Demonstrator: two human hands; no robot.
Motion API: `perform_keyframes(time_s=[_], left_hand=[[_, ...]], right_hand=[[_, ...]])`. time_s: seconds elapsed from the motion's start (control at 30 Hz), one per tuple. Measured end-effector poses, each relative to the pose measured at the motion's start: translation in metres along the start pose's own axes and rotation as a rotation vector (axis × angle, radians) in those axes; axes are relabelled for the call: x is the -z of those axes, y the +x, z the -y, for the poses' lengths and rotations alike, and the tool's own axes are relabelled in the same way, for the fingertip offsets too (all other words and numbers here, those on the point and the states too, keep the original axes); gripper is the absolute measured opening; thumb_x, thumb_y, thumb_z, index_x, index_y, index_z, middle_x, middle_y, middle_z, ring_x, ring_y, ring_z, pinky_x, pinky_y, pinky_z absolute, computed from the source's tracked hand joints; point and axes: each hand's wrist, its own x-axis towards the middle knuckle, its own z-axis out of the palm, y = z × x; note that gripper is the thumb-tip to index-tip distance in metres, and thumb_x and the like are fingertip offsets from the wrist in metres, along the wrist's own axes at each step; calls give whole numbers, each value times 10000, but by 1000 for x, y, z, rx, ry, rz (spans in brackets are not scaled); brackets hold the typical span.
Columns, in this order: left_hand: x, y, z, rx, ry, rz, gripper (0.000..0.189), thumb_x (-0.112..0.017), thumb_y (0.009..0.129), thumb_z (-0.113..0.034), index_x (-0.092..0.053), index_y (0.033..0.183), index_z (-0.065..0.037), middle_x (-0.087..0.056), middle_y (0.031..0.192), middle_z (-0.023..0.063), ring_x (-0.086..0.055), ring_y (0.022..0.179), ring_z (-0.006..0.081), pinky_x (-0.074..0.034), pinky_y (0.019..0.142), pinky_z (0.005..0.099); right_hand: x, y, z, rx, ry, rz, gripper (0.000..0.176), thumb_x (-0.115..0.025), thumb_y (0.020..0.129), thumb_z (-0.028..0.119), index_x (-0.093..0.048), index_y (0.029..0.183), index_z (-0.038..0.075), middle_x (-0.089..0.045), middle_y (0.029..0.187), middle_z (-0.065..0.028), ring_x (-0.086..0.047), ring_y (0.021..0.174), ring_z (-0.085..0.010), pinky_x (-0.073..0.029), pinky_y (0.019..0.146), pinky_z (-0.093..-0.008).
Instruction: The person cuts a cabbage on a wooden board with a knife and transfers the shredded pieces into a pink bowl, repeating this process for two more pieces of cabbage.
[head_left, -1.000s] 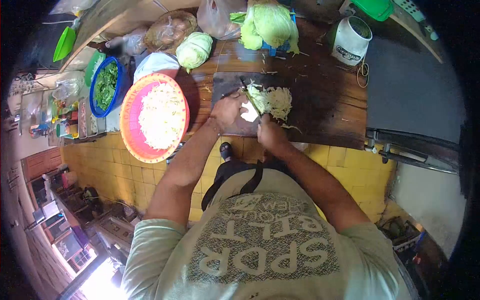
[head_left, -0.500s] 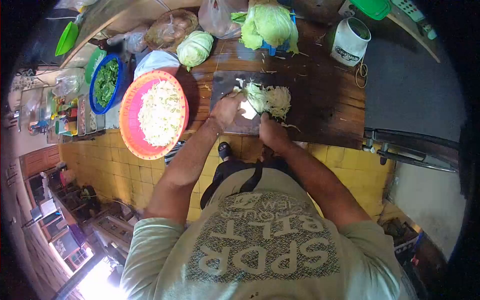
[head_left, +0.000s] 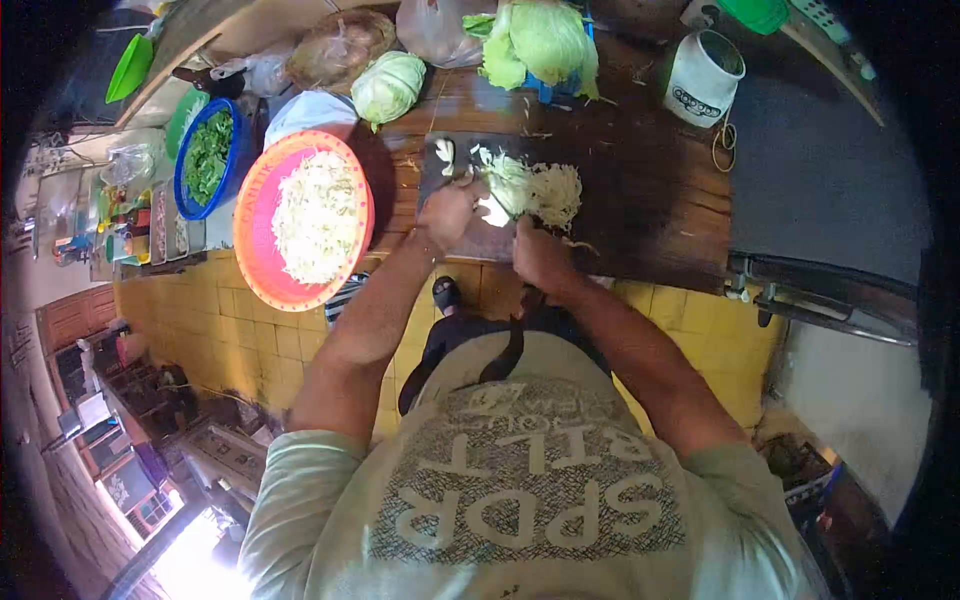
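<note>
On a dark cutting board [head_left: 432, 180] lies a piece of pale cabbage [head_left: 497, 212], and my left hand [head_left: 448, 214] is closed on its left side. My right hand [head_left: 541, 256] is wrapped round the handle of a knife, whose blade is mostly hidden against the cabbage. Shredded cabbage [head_left: 556, 194] is heaped just beyond and right of the knife. A small pale cabbage scrap [head_left: 444, 150] rests at the board's far left corner.
Left of the board are an orange-pink basket [head_left: 250, 252] of shredded cabbage and a blue basket [head_left: 181, 182] of greens. A whole cabbage [head_left: 388, 90], a leafy head [head_left: 545, 45] and a white container [head_left: 700, 85] stand farther back.
A pale scrap now shows at the board's far left corner, beyond my left hand. Both hands have shifted slightly left and remain at the cabbage.
</note>
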Motion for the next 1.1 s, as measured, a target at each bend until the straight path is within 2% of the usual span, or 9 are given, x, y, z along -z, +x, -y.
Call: perform_keyframes(time_s=[0.33, 0.37, 0.43, 0.6, 0.67, 0.73, 0.87, 0.93, 1.1], left_hand=[[2, 9, 13, -161, 59, -102, 257, -691, 812, -216, -648, 1041, -109, -649, 1050, 163, -647, 929, 339, -525, 784, 433], [4, 11, 12, -101, 43, -82, 260, -691, 810, -218, -649, 1043, -112, -647, 1060, 160, -646, 926, 342, -523, 788, 434], [-9, 1, 12, 50, 16, -8, 284, -701, 797, -216, -648, 1055, -111, -647, 1063, 155, -640, 928, 352, -520, 800, 435], [-2, 5, 11, -49, -56, -123, 277, -719, 776, -185, -660, 1031, -94, -649, 1049, 157, -634, 965, 351, -516, 811, 441], [-8, -7, 11, 10, -58, -92, 245, -714, 775, -152, -665, 1004, -81, -650, 1041, 160, -634, 950, 351, -516, 804, 434], [-9, 3, 18, -106, -52, -197, 293, -742, 759, -186, -664, 1018, -73, -651, 907, 133, -663, 790, 293, -530, 695, 383], [-7, 0, 13, -73, -32, -201, 270, -743, 762, -201, -662, 985, -70, -651, 894, 129, -653, 817, 298, -520, 715, 393], [-9, -11, 9, 16, -3, -143, 258, -708, 780, -179, -638, 1006, -76, -648, 1052, 140, -642, 934, 336, -521, 794, 422], [-8, -7, 8, 99, 70, -149, 194, -692, 792, -228, -673, 948, -114, -665, 1008, 129, -646, 939, 324, -524, 794, 426]], right_hand=[[-6, 6, -2, -42, 48, 82, 366, -474, 892, 136, -415, 1167, -99, -635, 826, -303, -651, 805, -464, -513, 716, -560], [-8, 7, -3, -7, -23, 22, 246, -485, 903, 153, -434, 1039, -45, -624, 764, -282, -637, 734, -470, -487, 661, -564], [15, -15, 22, -18, 16, 31, 248, -484, 905, 155, -432, 1042, -45, -623, 764, -283, -638, 740, -467, -483, 672, -567], [1, 10, 2, -57, -24, -3, 253, -492, 903, 155, -426, 1038, -48, -622, 766, -284, -643, 741, -451, -481, 672, -563], [25, -3, 23, -73, 48, 159, 340, -463, 882, 107, -431, 1141, -111, -630, 906, -337, -644, 869, -470, -507, 755, -555], [15, 2, 20, -63, 51, 112, 296, -478, 888, 114, -426, 1096, -90, -627, 850, -315, -643, 828, -464, -497, 725, -552], [-6, 5, 2, -9, -13, 18, 259, -483, 904, 127, -420, 1051, -77, -624, 805, -307, -642, 799, -459, -490, 701, -552], [-1, -3, 12, 0, 37, 3, 241, -478, 907, 128, -421, 1037, -66, -622, 802, -318, -644, 789, -456, -494, 702, -561], [-2, 3, 11, -5, 11, 61, 227, -499, 895, 129, -432, 1019, -48, -632, 771, -290, -645, 753, -463, -497, 682, -564]])
